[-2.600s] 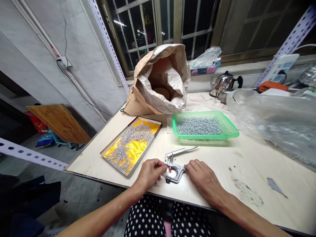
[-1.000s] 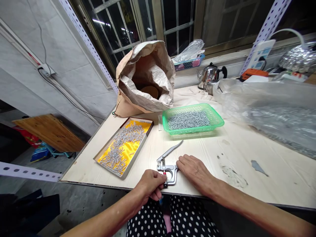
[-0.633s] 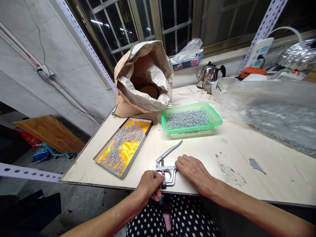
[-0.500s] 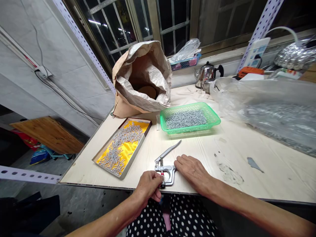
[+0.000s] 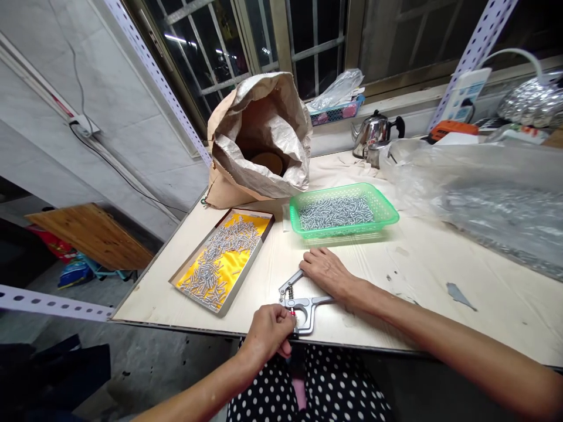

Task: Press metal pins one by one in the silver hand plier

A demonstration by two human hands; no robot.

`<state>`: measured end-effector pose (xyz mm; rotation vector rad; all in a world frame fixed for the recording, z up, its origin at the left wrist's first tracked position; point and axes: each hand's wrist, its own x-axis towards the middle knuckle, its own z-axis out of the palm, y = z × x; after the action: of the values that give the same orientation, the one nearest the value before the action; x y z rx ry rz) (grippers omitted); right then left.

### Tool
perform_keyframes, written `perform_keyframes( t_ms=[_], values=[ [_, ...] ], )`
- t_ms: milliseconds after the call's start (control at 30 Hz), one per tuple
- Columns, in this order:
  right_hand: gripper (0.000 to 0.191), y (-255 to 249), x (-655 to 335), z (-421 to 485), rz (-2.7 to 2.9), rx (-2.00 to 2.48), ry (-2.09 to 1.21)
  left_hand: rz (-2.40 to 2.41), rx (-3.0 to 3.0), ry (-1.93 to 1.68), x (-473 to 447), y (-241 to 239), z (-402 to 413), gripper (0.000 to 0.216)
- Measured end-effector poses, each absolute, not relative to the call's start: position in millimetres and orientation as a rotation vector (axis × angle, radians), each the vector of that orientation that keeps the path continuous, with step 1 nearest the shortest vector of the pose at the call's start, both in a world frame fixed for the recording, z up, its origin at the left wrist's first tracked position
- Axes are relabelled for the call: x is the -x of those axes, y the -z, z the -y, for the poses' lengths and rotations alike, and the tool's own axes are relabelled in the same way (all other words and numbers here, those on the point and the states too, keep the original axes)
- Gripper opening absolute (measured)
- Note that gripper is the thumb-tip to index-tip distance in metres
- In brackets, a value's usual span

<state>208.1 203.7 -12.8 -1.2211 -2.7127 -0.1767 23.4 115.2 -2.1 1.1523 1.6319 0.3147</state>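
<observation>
Snap-fastener pliers [image 5: 313,313] in grey metal lie at the table's front edge, with a spring and a red part near the jaw. My right hand [image 5: 328,271] is closed over the raised lever, its fingers curled round the lever's far side. At the jaw, my left hand [image 5: 270,329] has thumb and fingers pinched together; whatever small thing they hold is hidden. Beyond the left hand is a shallow box [image 5: 226,308] lined with yellow cloth, holding many small metal pins [image 5: 204,275]. A green plastic basket [image 5: 347,231] of similar metal pieces [image 5: 336,211] stands behind the pliers.
A large open paper sack [image 5: 229,187] stands at the back left. Behind the basket is a steel kettle [image 5: 372,135]. A clear plastic bag [image 5: 501,181] of metal pieces covers the right side. A grey scrap [image 5: 460,296] lies on the table [image 5: 396,316].
My right hand has moved from beside the pliers' body up and away onto the lever. My left hand stays at the jaw. The view has shifted slightly.
</observation>
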Motion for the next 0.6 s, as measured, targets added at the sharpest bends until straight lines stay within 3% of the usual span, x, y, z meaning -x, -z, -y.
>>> perform_keyframes(
  t_ms=[333,600],
  values=[
    [0.014,18.4,-225.6,-170.4,2.593,1.405,0.063,-1.601,-1.611,-0.499,-15.9,-4.9,-109.4,0.011],
    [0.027,14.9,-218.9,-157.3,2.454,1.571,-0.099,-1.51,-1.312,-0.081,-6.3,-11.5,-134.6,0.012]
  ],
)
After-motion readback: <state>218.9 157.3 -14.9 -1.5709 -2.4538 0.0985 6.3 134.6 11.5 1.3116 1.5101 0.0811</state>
